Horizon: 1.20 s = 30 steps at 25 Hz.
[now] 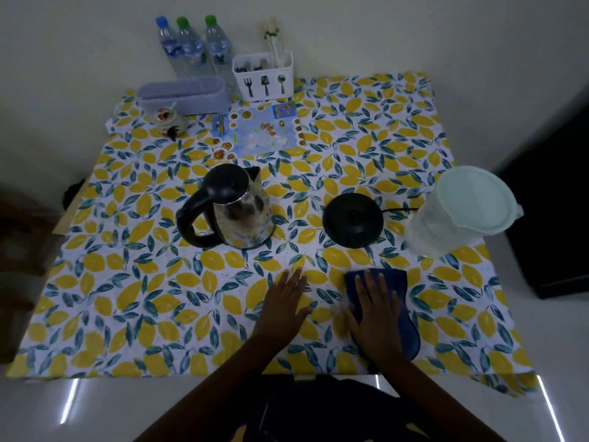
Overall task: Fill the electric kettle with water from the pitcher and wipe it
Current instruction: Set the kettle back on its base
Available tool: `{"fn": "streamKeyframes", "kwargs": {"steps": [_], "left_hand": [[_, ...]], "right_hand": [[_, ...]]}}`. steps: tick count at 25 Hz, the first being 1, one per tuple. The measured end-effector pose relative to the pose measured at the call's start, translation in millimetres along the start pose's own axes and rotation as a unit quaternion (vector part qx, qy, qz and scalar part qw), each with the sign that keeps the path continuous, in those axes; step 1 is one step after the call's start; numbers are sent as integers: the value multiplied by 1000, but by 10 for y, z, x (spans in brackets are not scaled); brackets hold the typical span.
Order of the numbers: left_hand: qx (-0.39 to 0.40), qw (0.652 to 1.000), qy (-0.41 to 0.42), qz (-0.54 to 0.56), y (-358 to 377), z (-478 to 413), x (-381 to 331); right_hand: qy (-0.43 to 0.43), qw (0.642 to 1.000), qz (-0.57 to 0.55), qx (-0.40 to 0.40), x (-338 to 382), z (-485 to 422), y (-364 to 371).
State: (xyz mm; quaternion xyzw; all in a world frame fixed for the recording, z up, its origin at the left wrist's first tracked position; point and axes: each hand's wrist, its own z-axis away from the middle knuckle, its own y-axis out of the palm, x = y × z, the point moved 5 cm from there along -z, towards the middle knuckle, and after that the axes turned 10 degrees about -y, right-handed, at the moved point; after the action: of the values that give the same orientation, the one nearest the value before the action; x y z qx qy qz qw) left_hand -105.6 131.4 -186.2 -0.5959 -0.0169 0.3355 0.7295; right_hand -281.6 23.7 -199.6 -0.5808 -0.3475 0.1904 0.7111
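1. Our right hand [376, 309] lies flat, fingers spread, on the blue cloth [392, 301]; our left hand [287, 301] rests open on the table [127, 298].
2. The steel kettle [236, 207], lid shut, stands well beyond them, off its base [353, 220].

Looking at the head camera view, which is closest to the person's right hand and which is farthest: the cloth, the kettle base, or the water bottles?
From the right hand:
1. Cloth, lying directly under the hand.
2. Kettle base, mid-table, beyond the hand.
3. Water bottles, at the far edge, toward the left.

Lemon-print tablecloth [134, 301] — kettle [236, 208], black base [352, 220], lidded pitcher [462, 208], blue cloth [398, 301], both flat hands [287, 298]
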Motion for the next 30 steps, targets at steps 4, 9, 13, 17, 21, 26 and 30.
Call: {"fn": "streamKeyframes", "kwargs": {"steps": [4, 9, 13, 17, 21, 26, 30], "left_hand": [[-82, 995, -7, 47, -365, -54, 131], [-231, 969, -14, 84, -1085, -113, 510], [-302, 942, -30, 145, -1555, -114, 857], [-313, 924, -105, 194, -1846, -232, 1233], [-251, 926, -100, 265, -1900, -426, 1429], [-159, 916, -89, 357, -2003, -645, 1499], [-160, 877, -130, 435, -2009, -585, 1488]], "right_hand": [[-75, 996, -27, -35, 366, -366, -215], [-142, 985, -42, -89, 999, -878, -544], [-189, 975, -44, -110, 1509, -1238, -719], [-236, 963, -33, -123, 2018, -1624, -914], [-264, 961, 8, -83, 2322, -1962, -941], [-257, 964, -40, -58, 2300, -2082, -853], [-254, 963, -27, -82, 2299, -2010, -878]]}}
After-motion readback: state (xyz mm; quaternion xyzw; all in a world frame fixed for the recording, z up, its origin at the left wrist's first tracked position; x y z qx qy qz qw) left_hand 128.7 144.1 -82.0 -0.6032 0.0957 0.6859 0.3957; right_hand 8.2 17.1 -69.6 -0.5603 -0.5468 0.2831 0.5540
